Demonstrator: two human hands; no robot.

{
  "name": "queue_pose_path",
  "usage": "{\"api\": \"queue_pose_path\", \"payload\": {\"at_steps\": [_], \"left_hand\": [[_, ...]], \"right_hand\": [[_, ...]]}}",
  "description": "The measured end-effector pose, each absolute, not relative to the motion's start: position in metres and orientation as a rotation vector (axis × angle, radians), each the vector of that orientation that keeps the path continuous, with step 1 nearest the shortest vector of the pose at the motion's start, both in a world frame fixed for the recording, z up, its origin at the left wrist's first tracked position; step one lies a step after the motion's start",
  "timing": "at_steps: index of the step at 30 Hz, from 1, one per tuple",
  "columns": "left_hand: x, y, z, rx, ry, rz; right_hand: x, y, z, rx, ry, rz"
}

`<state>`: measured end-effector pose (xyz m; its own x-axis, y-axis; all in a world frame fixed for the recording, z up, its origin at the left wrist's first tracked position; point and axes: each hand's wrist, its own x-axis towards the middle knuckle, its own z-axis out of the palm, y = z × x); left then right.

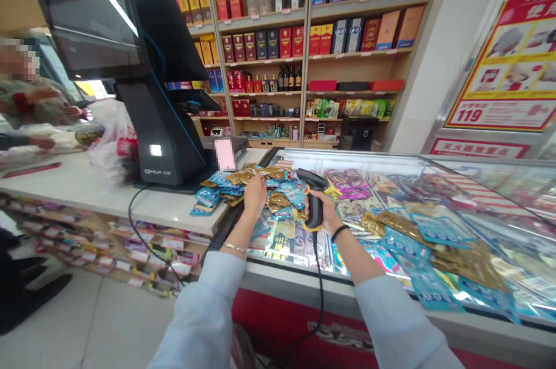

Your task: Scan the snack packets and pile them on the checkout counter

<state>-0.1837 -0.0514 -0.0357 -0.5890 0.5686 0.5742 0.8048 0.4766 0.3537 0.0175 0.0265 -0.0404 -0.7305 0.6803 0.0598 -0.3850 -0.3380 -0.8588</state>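
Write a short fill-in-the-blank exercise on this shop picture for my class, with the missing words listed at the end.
1. The hand gripping the black scanner is the person's ____ one.
2. The packets around the other hand are blue and ____.
3. The red and yellow poster shows the number ____.
4. In the picture, the large monitor stands to the ____ of the scanner.
Missing words: right; gold; 119; left.

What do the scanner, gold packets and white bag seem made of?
Scanner: probably plastic, matte black, moulded with yellow edging. Gold packets: likely foil or metallized film, glossy and creased. White bag: apparently thin plastic film, translucent and crumpled.
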Motion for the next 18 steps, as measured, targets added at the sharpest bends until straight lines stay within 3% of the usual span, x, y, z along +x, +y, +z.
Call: {"api": "queue_pose_path", "payload": {"at_steps": [9, 18], "left_hand": [[-0.1813, -0.0526, -0.0390, -1.204, -2.414, -0.853], [-0.1810, -0.0539, -0.0424, -1.201, -2.531, -0.612]], "right_hand": [[0.0174, 0.0292, -0.0411, -0.415, -1.222, 2.094], [0.0176, 0.0263, -0.0419, -0.437, -1.207, 2.106]]}}
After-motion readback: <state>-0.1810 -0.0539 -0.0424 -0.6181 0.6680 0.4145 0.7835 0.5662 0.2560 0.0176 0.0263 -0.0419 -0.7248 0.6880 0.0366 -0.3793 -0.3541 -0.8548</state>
